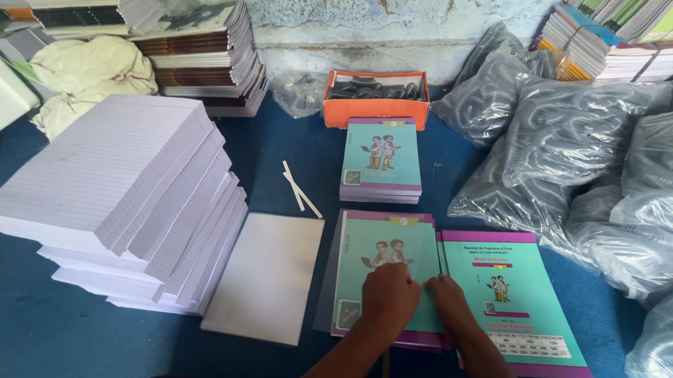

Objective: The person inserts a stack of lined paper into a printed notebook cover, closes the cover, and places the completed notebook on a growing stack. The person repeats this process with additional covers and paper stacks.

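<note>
At the far left, a tall, slumping stack of ruled white paper (pixel 120 196) stood on the blue floor covering (pixel 43 341), with crumpled cream cloth (pixel 94 74) and piles of bound notebooks (pixel 205 59) behind it against the wall. Just right of the paper stack lay a plain white sheet bundle (pixel 269 277), and beyond its top corner two thin white strips (pixel 299 190) rested crossed on the blue.

In the middle, the near pile of teal covers with purple borders (pixel 376 251) lay flat, topped by a clear plastic sheet. The left hand (pixel 389 295) pressed down on the lower part of that pile, fingers curled together against the cover. Farther back, a second, smaller stack of the same teal covers (pixel 380 158) sat in front of an orange box (pixel 376 98) filled with dark pieces.

Just beside the left hand, the right hand (pixel 452 304) lay at the seam where the pile met an opened-out teal back cover (pixel 515 294), its fingers flat and close together on the paper, gripping nothing.

To the right, bulging clear bags of dark spiral coils (pixel 573 136) were heaped along the edge, with more notebook stacks (pixel 622 30) in the top corner.
</note>
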